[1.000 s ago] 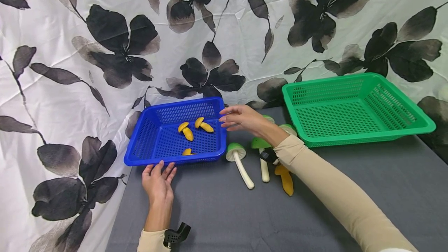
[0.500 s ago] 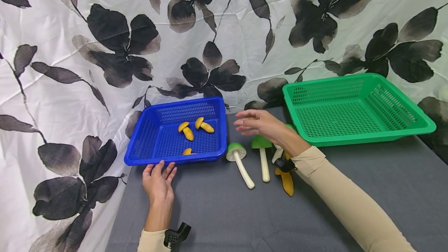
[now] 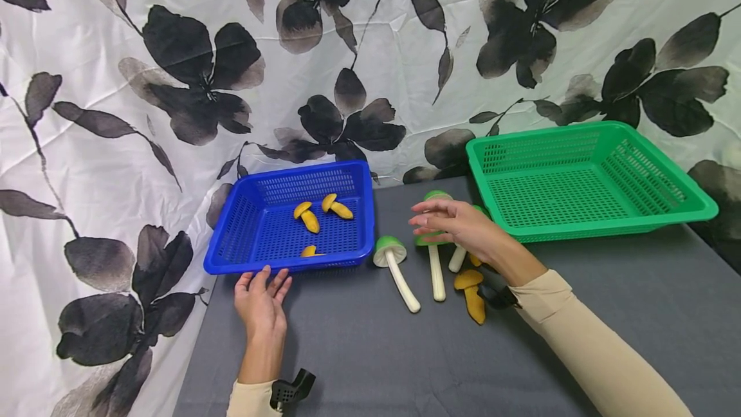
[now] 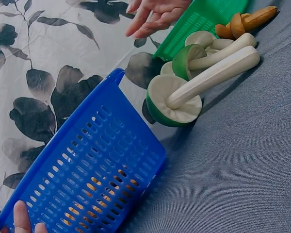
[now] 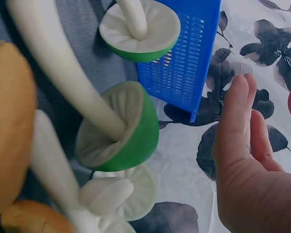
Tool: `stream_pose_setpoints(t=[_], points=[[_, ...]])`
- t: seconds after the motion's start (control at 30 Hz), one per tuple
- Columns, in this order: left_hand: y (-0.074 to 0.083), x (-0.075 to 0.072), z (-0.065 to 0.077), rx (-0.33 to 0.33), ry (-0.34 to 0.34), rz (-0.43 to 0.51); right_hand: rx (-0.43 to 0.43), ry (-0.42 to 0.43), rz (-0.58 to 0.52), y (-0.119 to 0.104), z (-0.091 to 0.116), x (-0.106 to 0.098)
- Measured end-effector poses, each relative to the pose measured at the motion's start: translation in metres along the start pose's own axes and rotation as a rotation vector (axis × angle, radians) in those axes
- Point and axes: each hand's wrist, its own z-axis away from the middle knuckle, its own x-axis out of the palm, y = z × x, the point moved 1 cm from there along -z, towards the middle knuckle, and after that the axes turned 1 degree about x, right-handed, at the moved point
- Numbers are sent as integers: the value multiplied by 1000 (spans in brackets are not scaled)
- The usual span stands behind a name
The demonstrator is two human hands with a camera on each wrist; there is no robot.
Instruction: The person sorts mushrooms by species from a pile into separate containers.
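My left hand (image 3: 262,311) touches the front rim of the blue basket (image 3: 301,266) with its fingertips, palm up and fingers loosely bent. Three toy mushrooms in yellow, one of them (image 3: 307,217) near the middle, lie in that basket. Over a group of toy mushrooms on the table is my right hand (image 3: 471,230), fingers extended and holding nothing. Long-stemmed green-capped mushrooms (image 3: 402,278) lie below and left of it. A brownish-yellow mushroom (image 3: 475,301) lies by the right wrist. Further mushrooms are partly hidden behind the right hand.
The green basket (image 3: 608,229) stands at the back right, nothing in it. Grey cloth (image 3: 376,365) covers the table. A white curtain (image 3: 417,76) with dark flowers hangs right behind both baskets. Black cameras (image 3: 292,386) are strapped to the wrists.
My right hand has drawn back from the blue basket's right edge, moving right and slightly nearer to me, over the green-capped mushrooms. My left hand stays at the basket's front rim.
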Motion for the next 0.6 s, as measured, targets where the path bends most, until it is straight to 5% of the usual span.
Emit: stream_pose_setpoints(t=[0.27, 0.6], points=[[0, -1, 0, 2, 6, -18, -17, 2, 126, 12, 19, -7], [0, -1, 0, 8, 2, -11, 4, 24, 116, 29, 43, -15]])
